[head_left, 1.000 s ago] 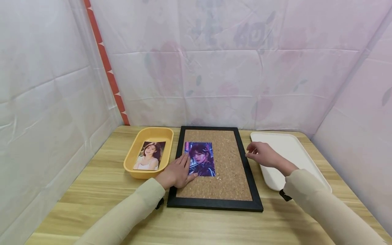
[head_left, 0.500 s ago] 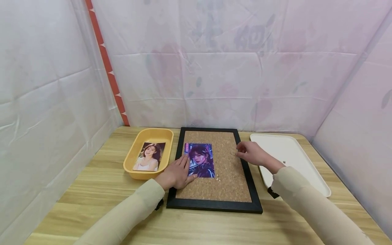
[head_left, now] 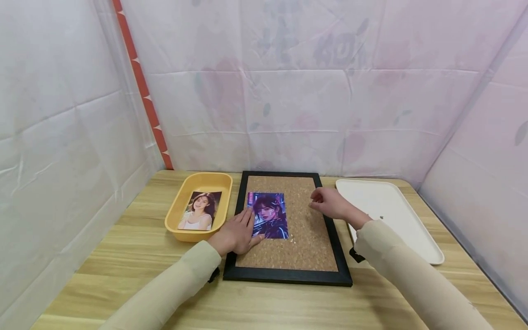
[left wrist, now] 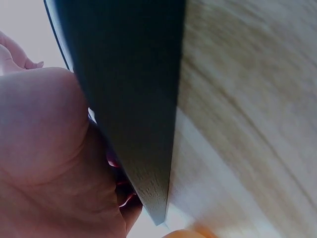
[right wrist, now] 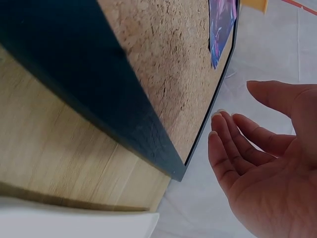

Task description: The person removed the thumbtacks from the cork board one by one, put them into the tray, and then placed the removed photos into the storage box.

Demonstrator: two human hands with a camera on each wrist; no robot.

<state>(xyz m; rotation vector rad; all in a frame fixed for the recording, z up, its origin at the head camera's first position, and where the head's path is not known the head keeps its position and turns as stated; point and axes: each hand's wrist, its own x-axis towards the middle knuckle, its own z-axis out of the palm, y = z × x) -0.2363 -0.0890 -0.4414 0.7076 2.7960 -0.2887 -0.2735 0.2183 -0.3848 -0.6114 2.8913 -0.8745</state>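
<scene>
A purple-and-blue picture card (head_left: 270,216) lies on the left part of a cork board (head_left: 307,247) with a black frame (head_left: 288,275). My left hand (head_left: 238,232) rests on the board's left side, fingers straight, pressing the card's left edge and lower left corner. In the left wrist view the palm (left wrist: 44,148) lies along the black frame. Over the board's right side hovers my right hand (head_left: 331,204), fingers loosely bent. The right wrist view shows the thumb (right wrist: 272,95) apart from the fingertips, with nothing seen between them.
Left of the board stands a yellow tub (head_left: 173,224) with a portrait photo (head_left: 200,211) in it. A white tray (head_left: 408,233) sits to the right, with a small dark thing (head_left: 381,217) on it. Small pale bits (head_left: 292,239) lie on the cork near the card. A cloth hangs behind.
My right hand has moved left, from the board's right frame edge to over the cork, uncovering a small dark thing on the tray. The left hand and the card have stayed put.
</scene>
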